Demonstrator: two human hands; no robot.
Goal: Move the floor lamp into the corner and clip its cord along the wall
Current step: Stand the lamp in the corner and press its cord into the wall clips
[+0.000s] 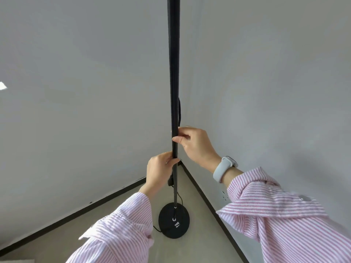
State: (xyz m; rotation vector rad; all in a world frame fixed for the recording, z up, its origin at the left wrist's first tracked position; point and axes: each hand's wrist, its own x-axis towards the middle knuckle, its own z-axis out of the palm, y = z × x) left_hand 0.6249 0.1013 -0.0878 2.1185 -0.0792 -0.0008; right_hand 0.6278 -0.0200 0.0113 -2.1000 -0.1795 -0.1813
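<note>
A black floor lamp stands upright in the room corner; its thin pole (173, 73) rises out of the top of the view and its round black base (173, 223) rests on the beige floor. My left hand (160, 171) grips the pole from the left. Just above it my right hand (193, 143) pinches the pole from the right. A black cord (179, 111) hangs along the pole's right side down to my right hand, and a thin stretch of cord (156, 229) trails on the floor left of the base. The lamp head is out of view.
Two grey walls meet behind the pole, each with a dark baseboard (106, 197) along the floor. A white wall socket (224, 196) sits low on the right wall, partly behind my striped sleeve. A grey watch (224, 168) is on my right wrist.
</note>
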